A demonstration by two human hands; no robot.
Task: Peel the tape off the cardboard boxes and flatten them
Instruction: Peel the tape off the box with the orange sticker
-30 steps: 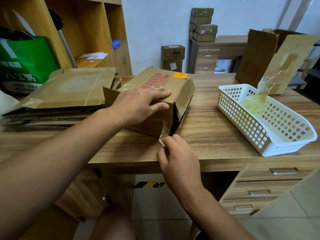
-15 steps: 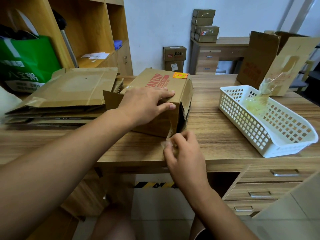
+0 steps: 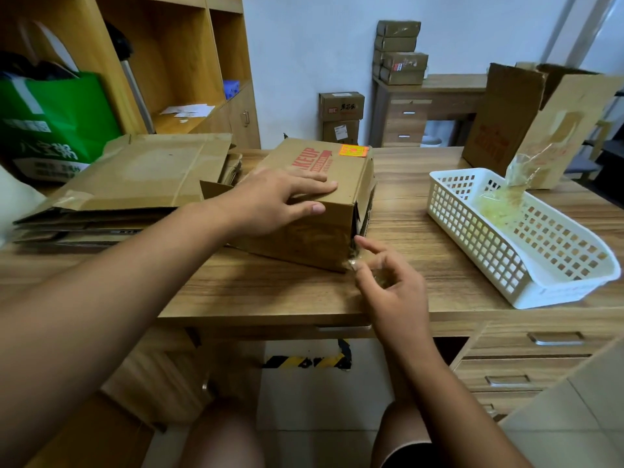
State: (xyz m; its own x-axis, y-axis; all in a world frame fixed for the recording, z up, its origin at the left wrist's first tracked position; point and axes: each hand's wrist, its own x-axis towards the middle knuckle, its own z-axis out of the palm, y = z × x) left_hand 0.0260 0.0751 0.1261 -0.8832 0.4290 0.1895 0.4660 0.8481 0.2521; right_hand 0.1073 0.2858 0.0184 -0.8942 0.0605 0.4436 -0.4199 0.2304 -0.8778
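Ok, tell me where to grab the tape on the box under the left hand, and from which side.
Pinch the loose crumpled tape end at the lower near-right corner of the box, coming from the right, where the right hand is. It stands off the cardboard there, and the left hand presses the top, steadying the box.

Right hand (image 3: 391,292) moved up from surface (image 3: 270,292) edge to near lower corner of box (image 3: 314,238). Index finger now stretched out to corner edge. Tape (image 3: 353,262), taut before, now bunched at thumb.
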